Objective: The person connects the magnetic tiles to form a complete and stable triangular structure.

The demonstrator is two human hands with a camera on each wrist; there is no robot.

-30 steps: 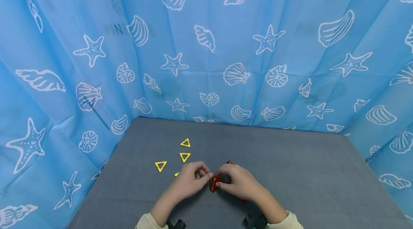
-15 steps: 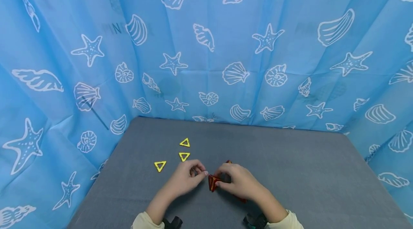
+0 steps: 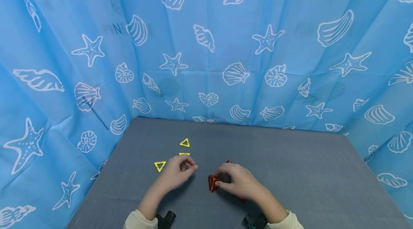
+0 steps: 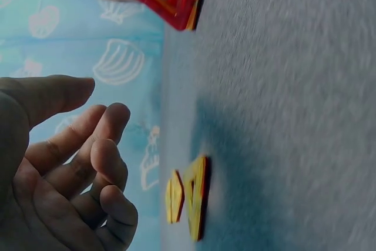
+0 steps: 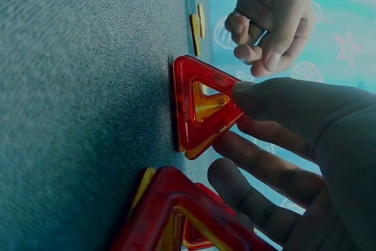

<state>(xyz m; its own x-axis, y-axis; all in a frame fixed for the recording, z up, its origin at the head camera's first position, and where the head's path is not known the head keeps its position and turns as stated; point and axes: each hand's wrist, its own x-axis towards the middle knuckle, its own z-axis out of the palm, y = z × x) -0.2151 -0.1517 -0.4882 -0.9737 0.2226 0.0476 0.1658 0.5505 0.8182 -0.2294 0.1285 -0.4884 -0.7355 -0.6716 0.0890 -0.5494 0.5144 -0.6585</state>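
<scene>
My right hand (image 3: 240,183) pinches the top of a small upright shape (image 5: 185,107) made of red and yellow triangular magnetic tiles, thumb on one side and fingers on the other. Its base stands on the grey tabletop. Close by, in the right wrist view, another red tile shape (image 5: 154,210) stands partly cut off by the frame edge. My left hand (image 3: 176,172) hovers to the left of it, fingers loosely curled, with nothing in them. A yellow triangle tile (image 3: 184,154) is partly hidden behind that hand.
Another yellow triangle (image 3: 160,162) lies left of my left hand, and a further yellow triangle (image 3: 185,145) lies farther back. A blue shell-patterned curtain (image 3: 206,89) hangs behind the grey table (image 3: 306,171) and along its sides.
My left hand has drawn away from the red tiles, moving left towards the yellow triangles, and now partly covers one. My right hand keeps its pinch in the same place.
</scene>
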